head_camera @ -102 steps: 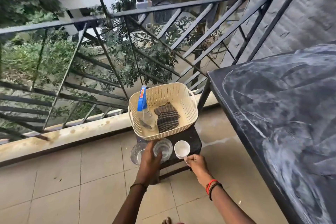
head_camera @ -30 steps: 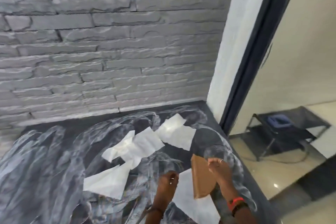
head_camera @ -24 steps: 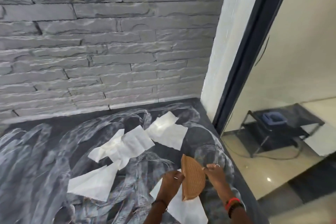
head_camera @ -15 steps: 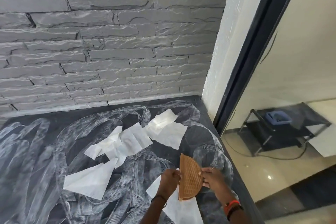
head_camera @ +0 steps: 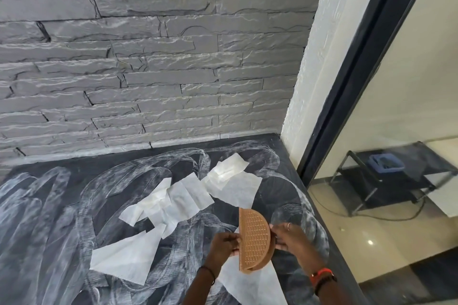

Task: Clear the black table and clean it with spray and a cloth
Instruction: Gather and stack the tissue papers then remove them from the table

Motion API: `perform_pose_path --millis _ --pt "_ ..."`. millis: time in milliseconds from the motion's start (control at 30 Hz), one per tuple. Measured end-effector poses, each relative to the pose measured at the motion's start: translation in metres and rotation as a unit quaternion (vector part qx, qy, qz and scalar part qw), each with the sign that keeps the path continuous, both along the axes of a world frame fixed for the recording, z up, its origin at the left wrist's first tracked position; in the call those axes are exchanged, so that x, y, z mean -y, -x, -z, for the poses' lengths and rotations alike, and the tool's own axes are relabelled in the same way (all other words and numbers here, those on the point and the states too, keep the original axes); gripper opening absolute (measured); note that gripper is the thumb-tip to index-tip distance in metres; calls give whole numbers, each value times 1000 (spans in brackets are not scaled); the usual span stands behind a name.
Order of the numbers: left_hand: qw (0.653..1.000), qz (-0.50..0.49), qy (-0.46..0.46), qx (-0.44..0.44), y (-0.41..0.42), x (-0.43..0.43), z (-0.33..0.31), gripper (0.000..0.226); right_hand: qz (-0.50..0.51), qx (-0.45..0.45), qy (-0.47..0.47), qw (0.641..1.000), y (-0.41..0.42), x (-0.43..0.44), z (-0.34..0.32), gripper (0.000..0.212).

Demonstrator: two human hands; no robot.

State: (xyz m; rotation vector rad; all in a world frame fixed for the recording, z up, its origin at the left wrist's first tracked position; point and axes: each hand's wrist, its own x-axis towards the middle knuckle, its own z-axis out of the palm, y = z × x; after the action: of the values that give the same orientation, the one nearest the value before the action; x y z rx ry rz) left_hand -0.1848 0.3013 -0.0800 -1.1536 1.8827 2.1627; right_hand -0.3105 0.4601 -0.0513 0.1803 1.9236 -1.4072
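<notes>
**Operator:** As I read the head view from my desk, both hands are closed on one thing. The left hand has its fingers curled on the straight edge of a brown woven half-round mat, and the right hand pinches the curved rim opposite.

**Spotter:** Which way does it lie?

**Operator:** It is held up on edge over the near right part of the black table. Its long axis is the straight edge, running near to far and leaning slightly left at the far end. The curve bulges right, and the woven face is turned towards me. A second layer shows behind the lower right rim. I cannot tell whether the lower tip touches what lies below.

**Spotter:** And around it?

**Operator:** Right beneath the hands lies a flat white paper sheet. Left of that is a second large white sheet. Farther in, towards the middle, there is a crumpled cluster of white sheets, and farthest, near the back corner, a folded white piece. White smeared streaks cover the table top.

**Spotter:** Anything crowding the hands?

**Operator:** The table's right edge runs just beside the right wrist. Behind, the table meets a grey stone wall. At the back right corner stand a white plaster column and a black door frame. Through the glass I see a black metal rack with a blue tub on it.
</notes>
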Motion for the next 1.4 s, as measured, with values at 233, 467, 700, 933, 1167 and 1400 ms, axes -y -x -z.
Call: perform_pose_path --millis 233,467,700,933,1167,1400 --pt "999 -2 -22 -31 7 10 -4 27 8 -9 -3 1000 6 7 -4 11" --pt "990 61 128 -19 -1 12 15 18 56 -88 10 995 44 4 -25 10" --pt "979 61 192 -10 -7 8 21 31 50 -232 -150 960 91 -1 -18 17" --pt "973 50 226 -7 -10 6 17 29 -5 -270 -213 939 100 8 -21 10" --pt "943 27 330 -17 -17 14 23 11 5 -450 -224 865 65 17 -44 22" --pt "935 16 354 -15 -19 14 19 15 -263 -383 -136 875 -17 61 1 17"
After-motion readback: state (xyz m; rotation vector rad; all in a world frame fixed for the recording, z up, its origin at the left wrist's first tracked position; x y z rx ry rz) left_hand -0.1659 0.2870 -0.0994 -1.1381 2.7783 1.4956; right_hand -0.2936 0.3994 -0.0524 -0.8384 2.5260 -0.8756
